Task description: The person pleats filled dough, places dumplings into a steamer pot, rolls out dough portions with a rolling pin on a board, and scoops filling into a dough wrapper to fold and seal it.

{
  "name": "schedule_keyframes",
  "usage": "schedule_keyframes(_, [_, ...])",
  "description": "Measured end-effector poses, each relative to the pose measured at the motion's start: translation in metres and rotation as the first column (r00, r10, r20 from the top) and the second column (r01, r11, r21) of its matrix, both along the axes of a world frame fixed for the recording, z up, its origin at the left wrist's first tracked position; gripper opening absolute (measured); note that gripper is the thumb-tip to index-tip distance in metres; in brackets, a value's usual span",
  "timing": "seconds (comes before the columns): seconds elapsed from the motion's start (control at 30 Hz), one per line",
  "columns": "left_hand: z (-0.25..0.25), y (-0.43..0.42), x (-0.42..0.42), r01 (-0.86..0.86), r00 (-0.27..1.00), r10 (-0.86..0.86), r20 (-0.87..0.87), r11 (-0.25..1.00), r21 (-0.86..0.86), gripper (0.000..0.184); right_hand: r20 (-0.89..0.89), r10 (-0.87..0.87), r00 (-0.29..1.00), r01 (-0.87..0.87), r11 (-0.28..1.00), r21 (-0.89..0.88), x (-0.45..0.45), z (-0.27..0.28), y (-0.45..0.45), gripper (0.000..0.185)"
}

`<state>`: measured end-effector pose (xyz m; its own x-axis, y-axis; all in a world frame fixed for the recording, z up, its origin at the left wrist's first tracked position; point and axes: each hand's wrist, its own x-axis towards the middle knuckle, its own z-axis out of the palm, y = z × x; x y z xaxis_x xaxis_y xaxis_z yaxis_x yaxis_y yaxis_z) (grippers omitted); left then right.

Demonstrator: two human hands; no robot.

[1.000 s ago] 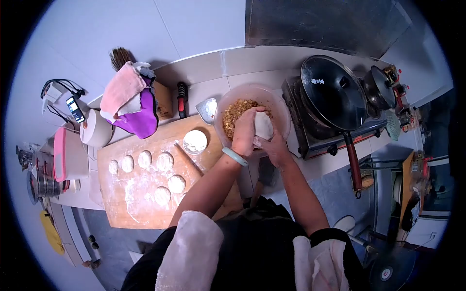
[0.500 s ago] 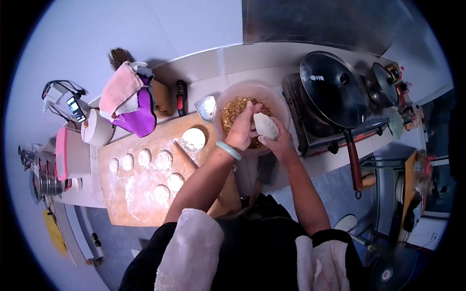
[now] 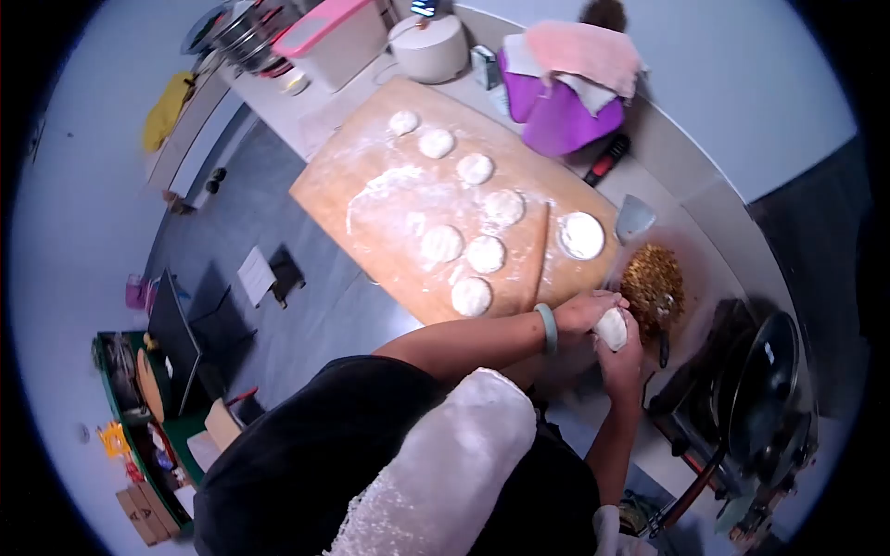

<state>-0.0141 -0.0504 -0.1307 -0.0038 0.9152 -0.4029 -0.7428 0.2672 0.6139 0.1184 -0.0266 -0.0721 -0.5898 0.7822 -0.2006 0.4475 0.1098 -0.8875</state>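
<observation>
In the head view, the person's left hand [image 3: 586, 314] and right hand [image 3: 625, 367] meet at the near right corner of the wooden board [image 3: 320, 190], with the grip of both clamped on a pale dough piece [image 3: 611, 330] between them; the fingers partly cover it. A light bracelet [image 3: 548, 330] circles the left wrist. Just beyond the hands, to the right, stands a translucent bowl [image 3: 702, 301] of brown crumbly filling [image 3: 652, 275], a dark-handled spoon [image 3: 664, 348] resting in it. On the board, seven floured dough rounds [image 3: 475, 168] lie apart from one another, left of the rolling pin [image 3: 540, 259]; right of the pin sits a small dish of white flour [image 3: 582, 235]. A pale scraper [image 3: 635, 219] lies on the counter [image 3: 298, 111] between the board and the filling bowl. A purple cloth [image 3: 563, 120] is heaped at the far side, a red-and-black tool [image 3: 608, 160] just beside it, and a dark wok lid [image 3: 765, 385] tilts over the stove [image 3: 691, 405] on the right
</observation>
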Motion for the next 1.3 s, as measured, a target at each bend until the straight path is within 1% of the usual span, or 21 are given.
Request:
schedule_keyframes(0.1, [0.002, -0.040, -0.039, -0.019, 0.995, 0.014, -0.096, 0.999, -0.047, 0.043, -0.060, 0.110, 0.992, -0.112, 0.993, -0.028, -0.030, -0.010, -0.026, 0.059])
schedule_keyframes(0.13, [0.004, -0.055, -0.051, -0.009, 0.991, 0.000, -0.137, 0.998, -0.065, 0.044, -0.050, 0.098, 0.994, -0.105, 0.984, -0.141, -0.041, -0.009, -0.035, 0.058])
schedule_keyframes(0.17, [-0.003, -0.069, -0.063, -0.037, 0.960, 0.012, -0.280, 0.996, -0.084, 0.048, -0.055, 0.125, 0.991, -0.132, 0.978, -0.162, -0.052, -0.014, -0.042, 0.057])
schedule_keyframes(0.23, [-0.004, -0.098, -0.093, -0.118, 0.730, 0.112, -0.674, 0.992, 0.036, 0.048, -0.117, 0.125, 0.985, -0.156, 0.936, -0.316, -0.072, -0.041, -0.058, 0.055])
schedule_keyframes(0.3, [0.016, -0.134, -0.114, -0.270, 0.771, 0.232, -0.594, 0.963, 0.025, 0.047, -0.282, 0.132, 0.950, -0.252, 0.857, -0.449, -0.099, -0.066, -0.079, 0.052])
schedule_keyframes(0.33, [0.024, -0.152, -0.130, -0.341, 0.781, 0.291, -0.552, 0.940, 0.012, 0.046, -0.292, 0.090, 0.952, -0.245, 0.795, -0.555, -0.121, -0.054, -0.094, 0.052])
schedule_keyframes(0.37, [0.023, -0.170, -0.150, -0.308, 0.672, 0.273, -0.689, 0.948, 0.076, 0.045, -0.295, 0.049, 0.954, -0.239, 0.718, -0.653, -0.146, -0.043, -0.110, 0.051])
schedule_keyframes(0.43, [0.020, -0.208, -0.194, -0.209, 0.392, 0.244, -0.887, 0.963, 0.172, 0.043, -0.227, 0.163, 0.960, -0.263, 0.801, -0.537, -0.192, -0.063, -0.134, 0.053])
schedule_keyframes(0.47, [0.019, -0.224, -0.215, -0.219, 0.427, 0.206, -0.880, 0.968, 0.120, 0.043, -0.181, 0.221, 0.958, -0.281, 0.849, -0.447, -0.218, -0.082, -0.146, 0.054])
schedule_keyframes(0.5, [0.017, -0.238, -0.237, -0.207, 0.385, 0.147, -0.911, 0.976, 0.070, 0.043, -0.123, 0.281, 0.952, -0.307, 0.885, -0.351, -0.244, -0.091, -0.155, 0.055])
schedule_keyframes(0.57, [0.009, -0.262, -0.281, -0.281, 0.392, 0.132, -0.910, 0.960, 0.018, 0.043, 0.051, 0.323, 0.945, -0.316, 0.943, -0.106, -0.304, -0.055, -0.182, 0.060])
schedule_keyframes(0.6, [0.001, -0.271, -0.302, -0.320, 0.371, 0.164, -0.914, 0.947, 0.041, 0.045, 0.049, 0.326, 0.944, -0.318, 0.941, -0.118, -0.331, -0.049, -0.193, 0.060])
schedule_keyframes(0.63, [0.002, -0.279, -0.326, -0.302, 0.334, 0.134, -0.933, 0.953, 0.029, 0.047, 0.083, 0.328, 0.941, -0.322, 0.943, -0.078, -0.355, -0.054, -0.199, 0.059])
schedule_keyframes(0.7, [-0.012, -0.289, -0.365, -0.286, 0.188, 0.191, -0.963, 0.949, 0.132, 0.048, 0.151, 0.341, 0.928, -0.343, 0.939, -0.011, -0.395, -0.070, -0.212, 0.058])
schedule_keyframes(0.73, [-0.018, -0.291, -0.382, -0.258, 0.172, 0.197, -0.965, 0.955, 0.149, 0.047, 0.158, 0.331, 0.930, -0.335, 0.942, 0.001, -0.412, -0.057, -0.214, 0.053])
schedule_keyframes(0.83, [-0.032, -0.288, -0.419, -0.142, 0.146, 0.284, -0.948, 0.954, 0.264, 0.048, 0.133, 0.317, 0.939, -0.343, 0.835, 0.431, -0.445, -0.100, -0.210, 0.051])
schedule_keyframes(0.87, [-0.041, -0.288, -0.426, -0.114, 0.110, 0.234, -0.966, 0.969, 0.221, 0.050, 0.211, 0.292, 0.933, -0.359, 0.795, 0.489, -0.450, -0.110, -0.209, 0.050])
schedule_keyframes(0.97, [-0.054, -0.290, -0.437, -0.034, 0.047, 0.149, -0.988, 0.989, 0.147, 0.049, 0.332, 0.288, 0.898, -0.420, 0.786, 0.454, -0.454, -0.102, -0.209, 0.054])
schedule_keyframes(1.07, [-0.047, -0.291, -0.436, -0.230, 0.223, 0.251, -0.942, 0.953, 0.199, 0.051, 0.082, 0.235, 0.969, -0.248, 0.920, 0.303, -0.440, -0.094, -0.202, 0.055])
schedule_keyframes(1.2, [-0.061, -0.288, -0.439, -0.247, 0.373, 0.272, -0.887, 0.951, 0.187, 0.054, -0.283, 0.041, 0.958, -0.013, 0.995, 0.099, -0.418, -0.125, -0.195, 0.049])
schedule_keyframes(1.3, [-0.068, -0.280, -0.428, -0.225, 0.415, 0.303, -0.858, 0.948, 0.226, 0.058, -0.197, 0.047, 0.979, 0.002, 0.970, 0.242, -0.432, -0.137, -0.206, 0.045])
